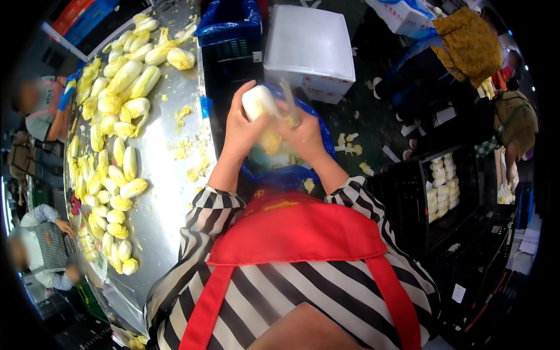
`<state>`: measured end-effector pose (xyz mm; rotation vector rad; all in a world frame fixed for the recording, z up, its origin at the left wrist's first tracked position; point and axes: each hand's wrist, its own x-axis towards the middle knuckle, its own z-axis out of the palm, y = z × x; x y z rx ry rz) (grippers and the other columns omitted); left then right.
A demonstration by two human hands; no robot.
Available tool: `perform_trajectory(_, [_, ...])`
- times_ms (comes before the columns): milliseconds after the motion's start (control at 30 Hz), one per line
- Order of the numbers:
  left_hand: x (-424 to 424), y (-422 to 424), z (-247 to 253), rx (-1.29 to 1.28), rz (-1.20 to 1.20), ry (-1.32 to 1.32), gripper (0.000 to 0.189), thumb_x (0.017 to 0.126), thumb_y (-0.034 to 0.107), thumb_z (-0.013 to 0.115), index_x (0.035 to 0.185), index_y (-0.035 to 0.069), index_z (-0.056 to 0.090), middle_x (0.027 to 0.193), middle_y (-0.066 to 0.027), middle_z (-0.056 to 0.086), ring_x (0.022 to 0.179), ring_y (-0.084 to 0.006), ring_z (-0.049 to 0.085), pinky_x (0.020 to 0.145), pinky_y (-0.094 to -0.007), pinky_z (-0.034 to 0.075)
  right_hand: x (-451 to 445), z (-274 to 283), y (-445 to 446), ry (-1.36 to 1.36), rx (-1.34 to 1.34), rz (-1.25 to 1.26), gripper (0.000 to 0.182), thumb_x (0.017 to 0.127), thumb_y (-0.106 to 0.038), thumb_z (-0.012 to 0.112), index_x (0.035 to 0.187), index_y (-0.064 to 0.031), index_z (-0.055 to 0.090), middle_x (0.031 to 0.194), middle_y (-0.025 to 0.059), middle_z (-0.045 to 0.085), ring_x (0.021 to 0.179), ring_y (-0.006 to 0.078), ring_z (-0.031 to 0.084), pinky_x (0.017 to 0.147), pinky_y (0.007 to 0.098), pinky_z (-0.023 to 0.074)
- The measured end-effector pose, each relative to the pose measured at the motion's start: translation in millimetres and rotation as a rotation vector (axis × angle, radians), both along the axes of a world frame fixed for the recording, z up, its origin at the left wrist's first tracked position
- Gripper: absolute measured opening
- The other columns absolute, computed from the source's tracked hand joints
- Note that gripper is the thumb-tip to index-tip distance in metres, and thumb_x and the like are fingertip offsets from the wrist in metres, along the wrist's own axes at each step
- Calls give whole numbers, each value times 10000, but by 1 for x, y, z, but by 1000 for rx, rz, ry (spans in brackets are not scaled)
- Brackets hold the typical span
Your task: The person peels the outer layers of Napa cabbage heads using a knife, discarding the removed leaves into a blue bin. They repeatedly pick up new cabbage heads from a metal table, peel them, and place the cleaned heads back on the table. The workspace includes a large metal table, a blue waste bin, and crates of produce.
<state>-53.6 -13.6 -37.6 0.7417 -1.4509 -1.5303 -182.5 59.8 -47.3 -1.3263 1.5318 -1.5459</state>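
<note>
My left hand [241,129] is closed around a napa cabbage head [259,103], its white base tilted up and its yellow leaves lower down. Close against it, my right hand [306,133] grips a slim pale object [288,98], too blurred to tell whether it is a blade or a leaf strip. Both hands are above a blue plastic bag [321,122] that hangs open in front of my red apron [297,232]. Leaf scraps [273,162] lie inside the bag, partly hidden by the hands.
At left, a metal table [166,218] bears many napa cabbages [127,78] and leaf bits. A white foam box [308,41] stands ahead, beside a bag-lined crate [229,26]. Black crates [459,236] flank me at right. Leaf scraps [350,146] litter the floor; several people work nearby.
</note>
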Motion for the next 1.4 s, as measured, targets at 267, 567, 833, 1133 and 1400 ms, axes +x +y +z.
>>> perform_trajectory(267, [15, -2, -6, 115, -268, 56, 888, 738, 50, 628, 1484, 125, 152, 1195, -195, 564, 1080, -306, 593, 892, -410, 502, -19, -3, -7, -152, 130, -218, 304, 745, -58, 608, 1041, -3, 654, 842, 90, 689, 700, 146, 625, 669, 280, 495])
perform_trajectory(567, [21, -8, -3, 492, -213, 364, 523, 855, 294, 558, 1260, -17, 443, 1173, -185, 565, 1066, -298, 586, 862, -396, 519, -43, -66, -8, 389, 48, -263, 509, 772, -207, 688, 1221, -6, 559, 859, 46, 647, 656, 126, 582, 660, 292, 486])
perform_trajectory(833, [6, -8, -1, 376, -81, 337, 518, 850, 206, 632, 1297, 64, 411, 1108, -142, 571, 978, -234, 590, 830, -353, 511, 21, -13, 3, -158, -120, 111, 542, 788, -231, 726, 1230, 6, 522, 913, 53, 613, 590, 75, 553, 485, 208, 420])
perform_trajectory(1133, [17, -3, -1, 260, 7, 148, 531, 926, 175, 468, 1421, 104, 292, 1247, -108, 482, 1122, -191, 488, 950, -317, 415, 2, 10, 18, -258, 160, 148, 377, 812, -95, 620, 1180, -17, 589, 754, 30, 612, 567, 68, 537, 499, 221, 437])
perform_trajectory(1400, [20, -5, 10, 399, 77, 228, 685, 784, 108, 445, 1446, 144, 272, 1303, -114, 453, 1168, -260, 489, 992, -399, 413, -9, 18, 20, -377, 254, 79, 386, 775, -121, 691, 1141, -29, 608, 811, 60, 641, 624, 107, 565, 573, 240, 468])
